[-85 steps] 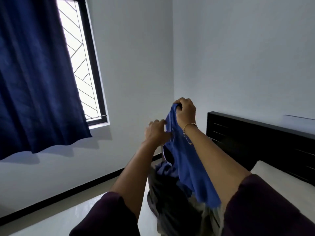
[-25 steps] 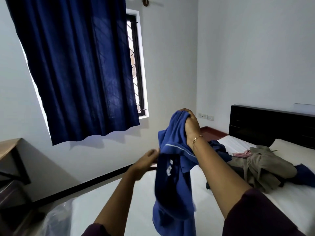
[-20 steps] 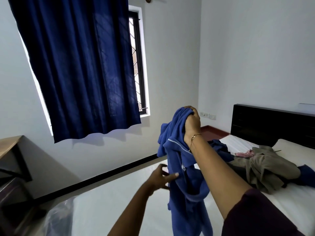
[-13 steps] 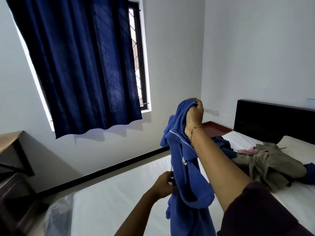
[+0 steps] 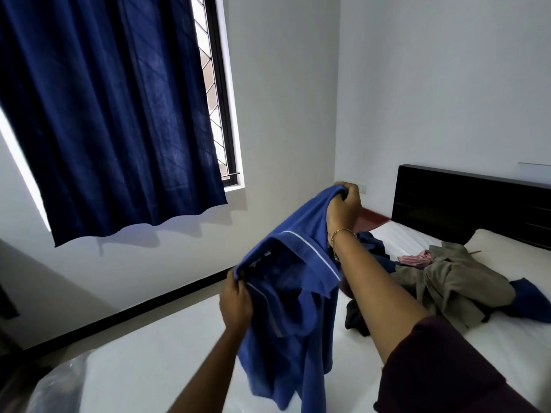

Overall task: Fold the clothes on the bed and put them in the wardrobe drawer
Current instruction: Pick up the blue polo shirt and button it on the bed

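Both hands were clenched on the blue shirt (image 5: 293,296), held in the air over the bed (image 5: 155,374). The right hand (image 5: 343,208) gripped a bunched edge at the top, up and further from the person; the left hand (image 5: 235,302) pinched the collar edge lower and nearer. The line between the two grips ran diagonally, low-left to high-right, and the rest of the shirt hung down below them, crumpled, its long axis roughly vertical. It looked like a polo with a thin white stripe on the collar (the label side faced the camera).

Judgement: the step in hand was finding the shoulders to spread the shirt out before laying it flat. The bare sheet lay directly below and toward the left hand, so the left was the nearer one for setting it down.

The other clothes were still unfolded in a pile (image 5: 447,281) to the right near the headboard (image 5: 465,204): something khaki, something dark navy, a bit of pink.

Hard to tell: the shirt's lower hem was cut off at the bottom of the frame, the sleeves were lost in the folds, and the right fingertips were buried in cloth. The wardrobe and drawer were not in view.
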A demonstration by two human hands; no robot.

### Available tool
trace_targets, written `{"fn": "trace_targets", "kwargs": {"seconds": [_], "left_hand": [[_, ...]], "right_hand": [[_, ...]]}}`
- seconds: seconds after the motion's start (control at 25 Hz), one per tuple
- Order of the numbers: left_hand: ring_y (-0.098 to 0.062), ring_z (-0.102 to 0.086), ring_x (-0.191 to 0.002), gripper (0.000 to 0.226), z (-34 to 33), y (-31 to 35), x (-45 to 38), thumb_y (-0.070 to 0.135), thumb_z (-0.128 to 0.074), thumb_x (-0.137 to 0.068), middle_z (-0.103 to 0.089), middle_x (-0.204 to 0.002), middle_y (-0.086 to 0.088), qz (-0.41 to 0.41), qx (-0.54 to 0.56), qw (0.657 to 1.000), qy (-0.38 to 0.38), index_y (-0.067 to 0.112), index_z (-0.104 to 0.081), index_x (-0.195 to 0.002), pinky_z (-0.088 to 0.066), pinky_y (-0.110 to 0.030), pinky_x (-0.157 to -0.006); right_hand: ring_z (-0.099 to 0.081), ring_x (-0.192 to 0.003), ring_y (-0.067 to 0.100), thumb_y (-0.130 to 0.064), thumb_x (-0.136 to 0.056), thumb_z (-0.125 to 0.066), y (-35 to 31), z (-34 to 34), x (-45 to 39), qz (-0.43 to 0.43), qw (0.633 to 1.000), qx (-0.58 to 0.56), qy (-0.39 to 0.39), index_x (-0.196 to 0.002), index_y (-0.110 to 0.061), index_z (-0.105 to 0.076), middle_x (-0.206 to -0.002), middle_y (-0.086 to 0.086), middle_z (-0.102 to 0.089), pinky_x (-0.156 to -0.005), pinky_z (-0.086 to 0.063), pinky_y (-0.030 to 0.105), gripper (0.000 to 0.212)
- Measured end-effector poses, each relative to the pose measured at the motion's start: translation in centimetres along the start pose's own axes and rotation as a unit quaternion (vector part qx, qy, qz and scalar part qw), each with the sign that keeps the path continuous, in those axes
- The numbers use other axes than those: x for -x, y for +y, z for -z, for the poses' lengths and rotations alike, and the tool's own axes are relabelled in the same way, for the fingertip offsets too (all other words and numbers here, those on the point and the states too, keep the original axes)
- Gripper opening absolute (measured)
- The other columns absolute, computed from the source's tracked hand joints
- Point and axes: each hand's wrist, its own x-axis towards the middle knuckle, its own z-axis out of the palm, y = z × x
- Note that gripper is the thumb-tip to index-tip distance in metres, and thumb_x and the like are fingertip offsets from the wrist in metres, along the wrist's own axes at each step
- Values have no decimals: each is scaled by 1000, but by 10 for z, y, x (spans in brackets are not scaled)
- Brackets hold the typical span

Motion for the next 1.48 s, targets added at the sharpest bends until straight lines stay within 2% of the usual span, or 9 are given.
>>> {"fn": "trace_targets", "kwargs": {"seconds": [0.24,0.36,0.48,0.6,0.72,0.84,1.12,1.36,1.48], "left_hand": [[-36,-61,-86,37,3,30,-45,41,-44,-96,-63,-89,-14,-149,-157,976,-31,7,-50,-108,-38,-35,-65],[-29,-62,-71,88,26,27,-72,83,-42,-69,-63,-87,-8,-489,-317,801,-135,8,-50,-114,-49,-32,-60],[-24,-61,-60,73,46,20,-94,62,-65,-66,-62,-79,-7,-590,-408,679,-157,6,-47,-111,-50,-27,-48],[-37,-60,-65,37,59,36,-76,-4,-74,-64,-61,-74,-19,-441,-320,836,-64,1,-53,-94,-48,-40,-51],[-31,-49,-76,3,65,66,-50,1,-47,-86,-54,-82,-18,-110,-65,992,-21,1,-50,-88,-34,-36,-65],[-25,-44,-72,17,85,95,-32,23,-42,-83,-50,-74,-9,-51,63,997,-4,12,-44,-70,-32,-32,-67],[-20,-38,-57,44,137,131,-30,48,-37,-63,-42,-56,-2,-319,-50,945,-57,9,-55,-68,-28,-30,-54],[-12,-42,-63,13,104,123,-42,26,-58,-75,-49,-69,-4,-108,73,972,-196,13,-57,-74,-37,-26,-61],[-17,-59,-77,26,93,82,-58,13,-77,-74,-63,-84,-7,-17,-35,902,-430,16,-57,-92,-48,-25,-74]], "right_hand": [[-52,-86,29,4,-91,-34,47,61,-18,-56,988,127,74,-104,7,-56,-96,20,-58,-68,-32,29,26],[-51,-104,39,3,-90,-36,49,90,-25,-50,975,184,114,-105,5,-58,-112,27,-57,-73,-32,34,27],[-43,-110,38,0,-89,-37,38,109,-17,-39,946,301,114,-110,-8,-62,-117,17,-58,-84,-34,39,33],[-46,-109,38,2,-89,-35,19,109,3,-5,955,273,116,-112,-5,-61,-119,20,-56,-78,-35,37,35],[-51,-106,38,-1,-93,-33,-7,104,15,-20,967,215,137,-114,-4,-59,-122,22,-52,-74,-36,35,34],[-51,-106,37,-7,-96,-31,-35,107,26,-5,969,185,166,-117,-4,-56,-126,22,-46,-79,-40,38,33],[-55,-104,32,-3,-95,-29,-54,143,46,54,960,149,232,-114,5,-52,-117,22,-56,-70,-33,31,31],[-56,-99,35,-8,-96,-29,-43,145,52,37,958,172,228,-113,-1,-52,-113,22,-60,-65,-32,33,29],[-50,-112,38,-9,-95,-33,11,159,30,-28,942,286,175,-118,-1,-51,-124,23,-54,-83,-37,40,31]]}}
